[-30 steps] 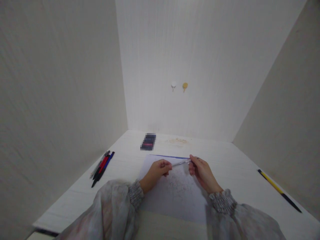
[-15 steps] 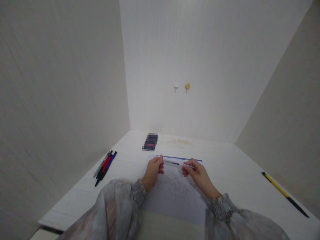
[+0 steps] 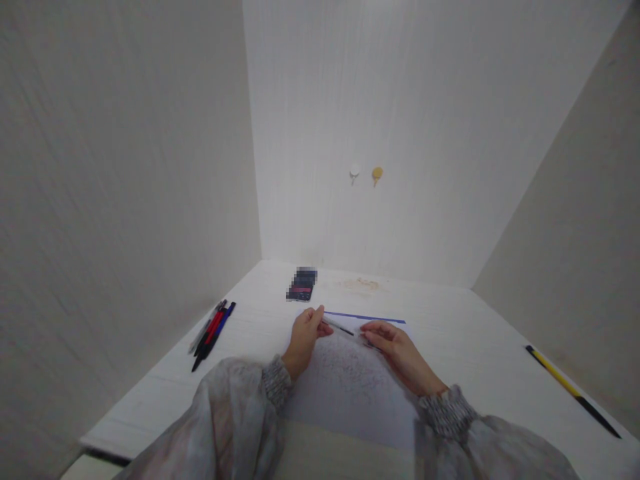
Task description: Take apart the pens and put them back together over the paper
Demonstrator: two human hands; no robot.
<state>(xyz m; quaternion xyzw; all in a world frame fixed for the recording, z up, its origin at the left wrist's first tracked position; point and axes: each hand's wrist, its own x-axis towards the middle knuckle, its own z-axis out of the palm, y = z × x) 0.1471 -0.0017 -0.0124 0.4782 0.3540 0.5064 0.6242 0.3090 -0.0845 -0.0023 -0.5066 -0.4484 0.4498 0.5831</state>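
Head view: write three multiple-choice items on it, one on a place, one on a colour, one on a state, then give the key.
1. Where do the spare pens lie?
A. on the table, left of the paper
B. on the paper
C. by the right wall

2. What colour is the long pencil at the right?
A. green and white
B. yellow and black
C. all red

3. How is the pen over the paper held?
A. lying free
B. by the left hand alone
C. by both hands, one at each end

Key: 1 A, the bundle rests on the table near the left wall. 2 B, yellow shaft, black end. 3 C, left hand and right hand each pinch an end.
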